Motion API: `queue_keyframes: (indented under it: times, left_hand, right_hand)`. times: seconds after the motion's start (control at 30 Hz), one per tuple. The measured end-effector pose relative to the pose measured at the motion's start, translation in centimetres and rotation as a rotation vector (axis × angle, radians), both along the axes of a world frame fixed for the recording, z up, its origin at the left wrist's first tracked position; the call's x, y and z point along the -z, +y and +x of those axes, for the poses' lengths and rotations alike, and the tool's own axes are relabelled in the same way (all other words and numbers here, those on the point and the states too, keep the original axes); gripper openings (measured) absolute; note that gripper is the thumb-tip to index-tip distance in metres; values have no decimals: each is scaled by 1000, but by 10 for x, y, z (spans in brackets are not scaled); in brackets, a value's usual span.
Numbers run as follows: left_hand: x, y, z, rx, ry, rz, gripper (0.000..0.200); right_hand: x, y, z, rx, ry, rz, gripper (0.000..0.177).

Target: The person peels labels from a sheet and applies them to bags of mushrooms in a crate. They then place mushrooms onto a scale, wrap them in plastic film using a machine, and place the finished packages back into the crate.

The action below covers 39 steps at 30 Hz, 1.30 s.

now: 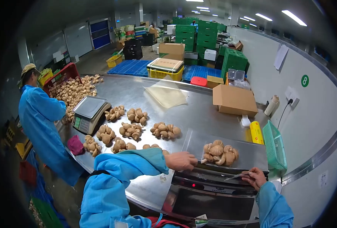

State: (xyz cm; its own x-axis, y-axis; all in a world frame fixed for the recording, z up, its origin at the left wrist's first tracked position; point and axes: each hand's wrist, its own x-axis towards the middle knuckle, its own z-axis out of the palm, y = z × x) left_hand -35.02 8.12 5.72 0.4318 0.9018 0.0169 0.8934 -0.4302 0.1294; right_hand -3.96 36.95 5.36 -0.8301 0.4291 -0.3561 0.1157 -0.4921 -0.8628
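Note:
A pile of brown shiitake mushrooms (220,153) lies under clear plastic film on a flat plate at the front right. Just left of it is my left hand (181,161), its fingers curled down and together by the plate's front edge. Whatever may be in those fingers is hidden. My right hand (255,178) is closed in a pinch on a thin, shiny strip of plastic film (235,176), in front of the mushrooms. Below both hands sits a dark wrapping machine (214,199) with a lit red light.
Several mushroom piles (131,130) stand on the steel table (119,93), beside a digital scale (90,112). A co-worker in a blue gown (43,114) stands at left by a large mushroom heap (75,91). At right are a cardboard box (235,100) and a green basket (274,146).

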Motion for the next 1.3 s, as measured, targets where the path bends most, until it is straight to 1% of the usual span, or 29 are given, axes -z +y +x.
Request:
queue_keyframes:
  times: [0.07,0.1,0.13,0.17,0.2,0.23,0.27,0.3,0.33,0.4,0.43,0.47,0.5,0.57,0.6,0.67,0.7,0.77,0.8,0.87,0.9,0.97,1.0,1.07,1.1,1.17,1.2,1.27,1.3]
  left_hand:
    - [13,-1,3,-63,-364,66,9]
    - [7,-8,9,-174,-571,-14,10]
    - [-7,-20,16,-171,-575,-19,10]
    - [-24,-35,27,-359,-1039,-112,9]
    - [-38,-48,39,-557,-1500,-230,8]
    - [-50,-56,48,-463,-1535,-130,7]
    - [-62,-61,55,-364,-1570,-26,6]
    - [-82,-61,56,-370,-1559,24,6]
    - [-99,-55,52,-376,-1546,81,7]
    - [-120,-26,37,-413,-1490,294,10]
    - [-117,-3,22,-387,-1368,415,14]
    - [-105,23,6,-364,-1243,537,19]
    - [-93,44,-9,-357,-1244,533,19]
    - [-68,78,-36,-486,-763,579,38]
    - [-58,84,-43,-485,-763,579,38]
    - [-35,87,-56,-442,-380,426,56]
    - [-26,88,-59,-395,-233,401,58]
    - [-5,92,-61,-416,-193,390,56]
    - [1,93,-60,-433,-150,380,54]
    - [17,99,-63,-449,-154,380,54]
    - [22,104,-60,-507,-222,329,55]
    - [31,108,-60,-561,-311,225,53]
    - [37,108,-60,-572,-307,232,53]
    - [46,110,-62,-522,-260,308,46]
    - [50,111,-62,-509,-260,334,39]
    - [57,110,-60,-505,-271,340,37]
    - [64,111,-60,-503,-284,322,38]
    - [57,105,-50,-527,-446,260,34]
    - [65,103,-45,-515,-540,260,33]
  right_hand:
    - [1,1,11,-5,-6,-6,6]
    - [-6,-3,19,0,10,8,6]
    - [-14,-7,29,9,24,18,7]
    - [-25,-12,38,9,89,-20,7]
    - [-39,-14,48,21,63,20,9]
    - [-67,-21,55,15,40,56,10]
    - [-86,-18,60,-3,71,172,12]
    - [-101,-15,57,-2,254,273,14]
    - [-122,-17,45,84,301,355,16]
    - [-144,-15,10,251,458,409,13]
    - [-140,0,-10,271,468,563,10]
    - [-128,16,-32,309,396,761,10]
    - [-112,31,-52,298,336,1042,20]
    - [-96,38,-76,52,141,1546,43]
    - [-84,47,-84,53,140,1547,43]
    - [-64,63,-99,-221,101,2064,68]
    - [-57,69,-102,-227,100,2062,68]
    - [-42,79,-102,-445,-68,2191,74]
    - [-36,80,-105,-454,-66,2188,74]
    - [-25,78,-111,-479,-215,2259,72]
    - [-20,74,-115,-485,-209,2261,72]
    - [-11,65,-122,-421,-323,2045,65]
    - [-3,65,-121,-424,-309,2052,65]
    - [15,66,-121,-489,-433,1860,61]
    - [21,67,-120,-491,-413,1870,61]
    - [31,68,-116,-468,-315,1881,51]
    - [34,67,-113,-471,-300,1888,51]
    - [37,61,-104,-433,-275,1702,43]
    - [39,58,-99,-408,-256,1596,38]
